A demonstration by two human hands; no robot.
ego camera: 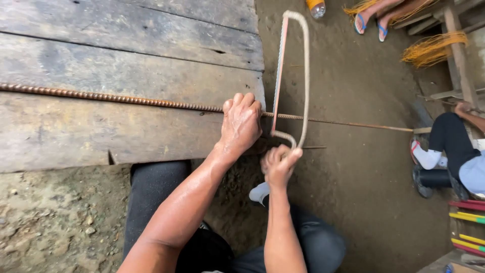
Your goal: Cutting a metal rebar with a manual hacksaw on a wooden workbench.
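Head view, looking down over a worker's two bare forearms. Item one: a long ribbed steel rod, rusty brown, lying across a platform of weathered grey wooden planks and running on past the plank edge out over the dirt floor, its far end near the seated person at right. Item two: left hand, fingers curled down and clamped over the rod right at the platform's edge, pressing it onto the wood. Item three: a hacksaw with a pale bent-bar frame, standing nearly upright, its blade crossing the rod just beside the left hand's knuckles, on the overhanging side. Item four: right hand, closed tight around the saw's lower end, below the rod; the fingers hide the grip itself. Beneath the arms: the worker's dark trousers and a pale shoe on the ground. Surroundings, right side: another person in dark trousers and a light top, seated low, one hand at a wooden frame; bundles of yellow-orange fibre hanging on that frame. Top edge: a pair of feet in blue sandals and the base of a plastic bottle on the dirt. Lower right corner: a stack of coloured sticks, red, yellow and green. Lower left: loose soil with small stones below the plank edge.
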